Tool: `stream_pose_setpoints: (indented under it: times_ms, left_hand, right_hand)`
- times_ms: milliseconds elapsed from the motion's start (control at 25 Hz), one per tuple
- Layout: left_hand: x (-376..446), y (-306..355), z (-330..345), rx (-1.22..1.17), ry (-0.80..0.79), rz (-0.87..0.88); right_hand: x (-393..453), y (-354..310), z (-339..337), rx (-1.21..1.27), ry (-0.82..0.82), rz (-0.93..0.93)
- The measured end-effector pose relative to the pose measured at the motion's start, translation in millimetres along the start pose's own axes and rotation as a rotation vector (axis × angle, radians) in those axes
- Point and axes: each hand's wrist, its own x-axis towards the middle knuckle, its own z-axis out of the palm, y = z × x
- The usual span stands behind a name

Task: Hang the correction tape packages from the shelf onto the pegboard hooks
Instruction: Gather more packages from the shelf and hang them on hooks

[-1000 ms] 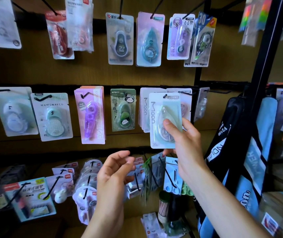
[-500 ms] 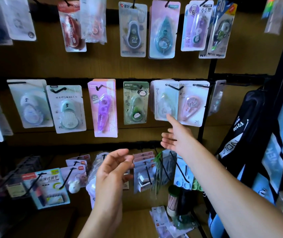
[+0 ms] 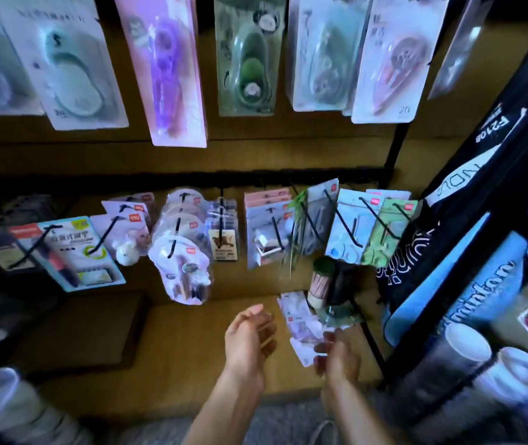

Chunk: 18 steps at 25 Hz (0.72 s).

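Head view: right hand (image 3: 336,356) over shelf packages (image 3: 301,329), grip unclear through blur; left hand (image 3: 250,332) relaxed, empty, just beside.

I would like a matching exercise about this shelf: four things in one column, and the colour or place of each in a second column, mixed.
Things:
1. long package
2. avocado-style package
3. loose packages
4. left hand

Descriptions:
A. lying on the shelf board
B. purple, hanging
C. empty, fingers relaxed
D. green, hanging

Pairs: 1-B, 2-D, 3-A, 4-C
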Motion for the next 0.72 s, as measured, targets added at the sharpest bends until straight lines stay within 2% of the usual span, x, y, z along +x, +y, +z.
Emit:
stream_pose_setpoints:
  times_ms: [80,120,200,280,400,480,520,600,680,720]
  left_hand:
    - [22.4,-22.7,-11.8,0.030,0.078,-0.063]
    - [35.2,-32.0,-16.7,0.041,0.116,-0.085]
    - [60.3,-45.8,-21.7,0.069,0.169,-0.121]
    - [83.3,-55.2,-21.5,0.111,0.196,-0.143]
    - [113.1,-65.3,-21.2,0.187,0.196,-0.159]
    - [132.9,-68.0,-26.1,0.241,0.202,-0.175]
    - [140.3,-67.2,-30.5,0.260,0.200,-0.190]
    - [151.4,-64.4,-43.1,0.287,0.202,-0.221]
    - [158.9,-59.8,-53.8,0.308,0.209,-0.247]
    - [163.5,-58.7,-57.7,0.313,0.218,-0.253]
  right_hand:
    - [38.1,30.2,-18.7,-0.255,-0.082,0.164]
    - [59.5,41.4,-25.1,-0.478,-0.108,0.131]
    - [101.8,53.2,-23.4,-0.902,-0.139,-0.063]
    - [129.7,53.2,-1.3,-1.112,-0.150,-0.213]
    - [162.1,53.2,48.3,-1.416,-0.250,-0.443]
    - [194.8,56.3,73.8,-1.618,-0.208,-0.551]
    - [213.0,58.3,78.3,-1.667,-0.170,-0.536]
    - [252.8,62.2,71.1,-1.673,-0.109,-0.383]
    - [282.1,66.7,53.7,-1.605,-0.106,-0.220]
    - [285.4,68.6,45.4,-1.608,-0.130,-0.207]
